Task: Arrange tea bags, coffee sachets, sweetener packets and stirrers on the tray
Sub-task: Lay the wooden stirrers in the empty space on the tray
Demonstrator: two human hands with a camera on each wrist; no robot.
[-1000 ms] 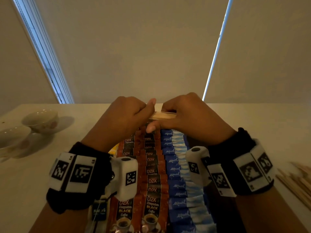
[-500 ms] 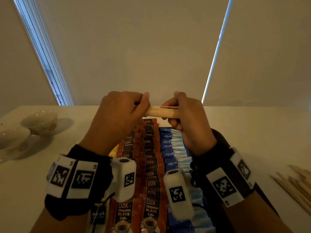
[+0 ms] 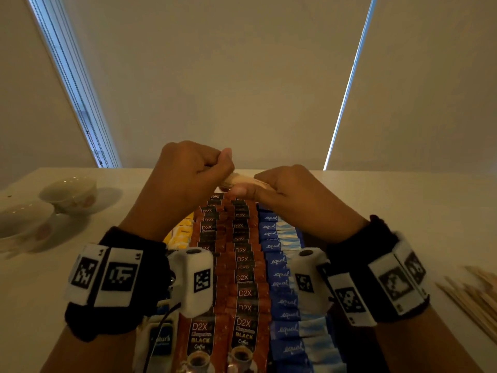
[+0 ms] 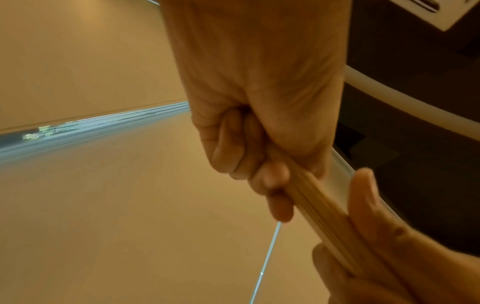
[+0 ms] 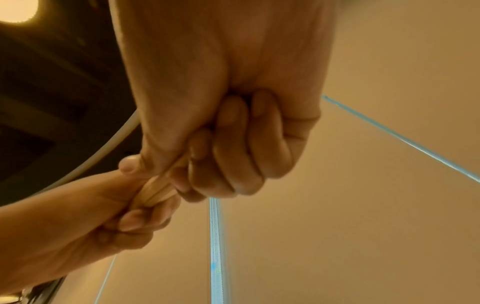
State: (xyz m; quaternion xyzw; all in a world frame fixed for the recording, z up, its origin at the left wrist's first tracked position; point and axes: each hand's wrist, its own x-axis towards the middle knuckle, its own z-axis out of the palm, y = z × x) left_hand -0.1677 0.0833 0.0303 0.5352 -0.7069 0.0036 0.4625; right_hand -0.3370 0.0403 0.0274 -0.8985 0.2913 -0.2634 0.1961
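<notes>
both wrist views show stirrers [image 4: 315,202] edge-on, head view sachets [image 3: 243,293].

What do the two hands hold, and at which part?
A bundle of stirrers: left hand grips one end, right hand the other.

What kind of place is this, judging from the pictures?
Probably a hotel room or office refreshment corner, though that is a guess. On a pale table, rows of D2X black coffee sachets and blue Equal sweetener packets lie beside two teacups, under drawn roller blinds.
</notes>
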